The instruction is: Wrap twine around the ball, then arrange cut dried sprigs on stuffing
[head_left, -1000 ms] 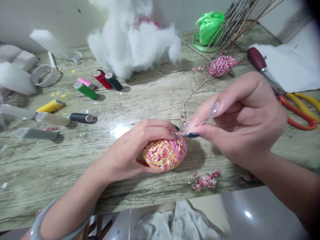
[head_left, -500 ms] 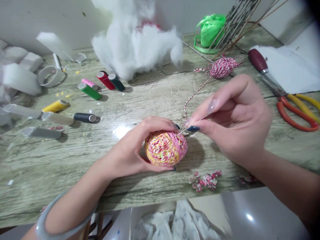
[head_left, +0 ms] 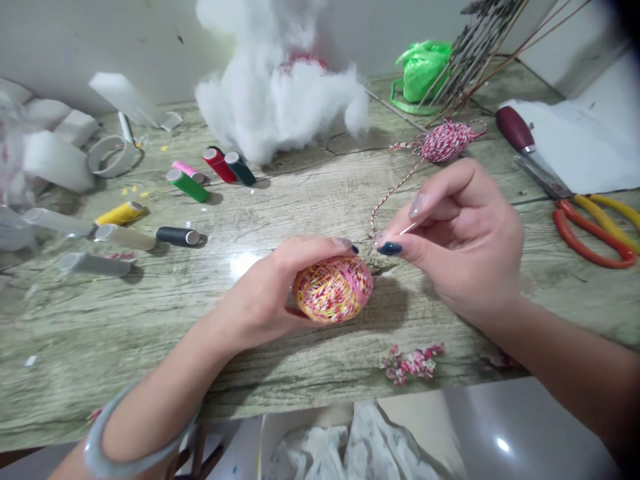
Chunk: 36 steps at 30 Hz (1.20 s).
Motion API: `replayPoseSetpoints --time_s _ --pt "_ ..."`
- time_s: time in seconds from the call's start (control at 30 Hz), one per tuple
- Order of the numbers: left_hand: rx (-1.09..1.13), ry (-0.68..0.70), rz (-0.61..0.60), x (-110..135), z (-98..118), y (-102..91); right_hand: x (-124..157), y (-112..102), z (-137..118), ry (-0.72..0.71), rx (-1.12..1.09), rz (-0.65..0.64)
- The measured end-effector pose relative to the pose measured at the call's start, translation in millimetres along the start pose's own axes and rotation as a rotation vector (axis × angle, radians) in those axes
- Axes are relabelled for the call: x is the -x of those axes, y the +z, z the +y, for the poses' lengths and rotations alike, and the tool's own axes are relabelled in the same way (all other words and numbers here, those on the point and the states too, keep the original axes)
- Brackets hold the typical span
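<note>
My left hand [head_left: 273, 287] is wrapped round a ball wound with pink, yellow, red and white yarn [head_left: 333, 290], holding it just over the table. To its right, my right hand [head_left: 460, 243] is closed in a pinch on a thin metal needle [head_left: 409, 227]. Part of the needle shows above the thumb; its tip is hidden or too small to make out. The pinching fingertips are a little apart from the yarn ball. A red-and-white twisted cord [head_left: 387, 197] runs from a small skein [head_left: 447, 140] down to near those fingertips.
Several thread spools [head_left: 187, 185] lie at the left, beside a tape roll [head_left: 113, 157]. White stuffing [head_left: 280, 100] is heaped at the back. Scissors [head_left: 570, 200], a dark red handled tool [head_left: 515, 129] and green ribbon [head_left: 425, 70] are right. Pink flower bits [head_left: 413, 363] lie near the front edge.
The needle has come away from the yarn ball, where it was pointing into the pink band. My right hand has turned slightly. The ball is tilted a little differently in my left hand.
</note>
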<state>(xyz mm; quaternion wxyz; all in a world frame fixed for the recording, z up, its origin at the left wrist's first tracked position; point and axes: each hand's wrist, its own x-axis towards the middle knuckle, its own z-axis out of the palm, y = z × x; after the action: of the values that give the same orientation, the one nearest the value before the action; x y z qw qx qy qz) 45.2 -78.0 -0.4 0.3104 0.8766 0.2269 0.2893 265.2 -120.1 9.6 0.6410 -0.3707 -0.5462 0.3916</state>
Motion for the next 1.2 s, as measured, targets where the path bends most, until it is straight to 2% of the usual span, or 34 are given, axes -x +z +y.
replayPoseSetpoints --time_s 0.17,0.33,0.5,0.73,0.9,1.07,1.2 --pt "0.088 0.126 0.039 -2.8 1.0 -0.5 2.7 -0.5 -2.2 -0.016 0.033 -0.010" --pt "0.053 0.037 -0.004 -0.7 1.5 0.0 4.8 -0.9 0.1 -0.015 0.004 -0.013" --pt "0.121 0.117 0.025 -0.8 0.0 0.4 4.2 -1.2 -0.3 -0.023 -0.004 -0.026" --pt "0.067 0.053 -0.035 0.8 0.8 -0.7 2.9 0.9 -4.1 -0.101 0.044 -0.015" --pt "0.074 0.122 0.007 0.1 0.1 1.1 3.4 1.9 -6.1 -0.115 0.083 0.009" --pt "0.022 0.271 0.007 -2.8 1.3 -0.2 3.6 0.1 -5.4 -0.132 0.131 0.026" --pt "0.005 0.290 0.009 -2.8 2.1 -1.3 3.7 -0.9 -4.2 -0.140 0.129 0.013"
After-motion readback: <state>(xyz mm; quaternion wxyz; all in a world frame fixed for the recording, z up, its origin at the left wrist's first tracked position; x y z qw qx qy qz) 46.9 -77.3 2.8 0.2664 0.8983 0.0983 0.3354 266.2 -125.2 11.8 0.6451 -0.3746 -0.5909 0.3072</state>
